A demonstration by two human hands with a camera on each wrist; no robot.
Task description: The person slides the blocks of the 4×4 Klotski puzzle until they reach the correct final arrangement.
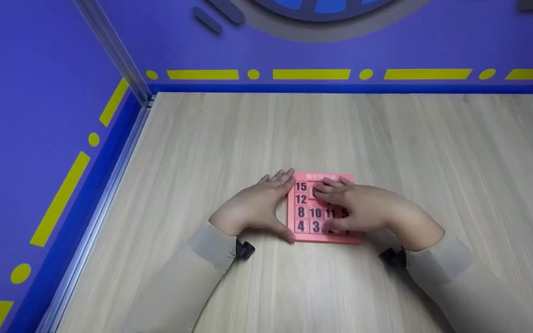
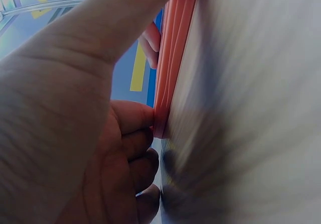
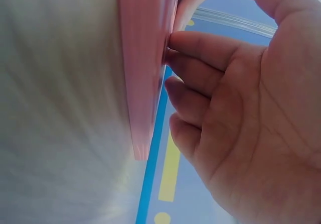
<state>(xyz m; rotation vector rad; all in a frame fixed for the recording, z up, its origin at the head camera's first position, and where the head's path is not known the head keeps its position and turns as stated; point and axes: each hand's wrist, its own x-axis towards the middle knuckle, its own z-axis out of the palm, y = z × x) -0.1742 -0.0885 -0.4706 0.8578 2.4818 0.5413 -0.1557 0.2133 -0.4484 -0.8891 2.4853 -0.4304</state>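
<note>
A pink number slide puzzle (image 1: 327, 238) lies flat on the table, with black numbers on its square tiles. My left hand (image 1: 259, 203) holds its left side, thumb at the near corner and index finger near the far corner. In the left wrist view, that index finger (image 2: 134, 114) meets the pink side. My right hand (image 1: 363, 206) reaches over the right part of the board, fingertips on the upper tiles and thumb low near the bottom row. Beneath it, several tiles are hidden. In the right wrist view its fingers (image 3: 200, 73) extend to the puzzle's face.
The puzzle rests on a light wood-grain table (image 1: 229, 134). A blue wall panel (image 1: 303, 55) with yellow markings stands along the back, another on the left, joined by a metal corner post (image 1: 114, 51). Black straps (image 1: 245, 250) are on both wrists.
</note>
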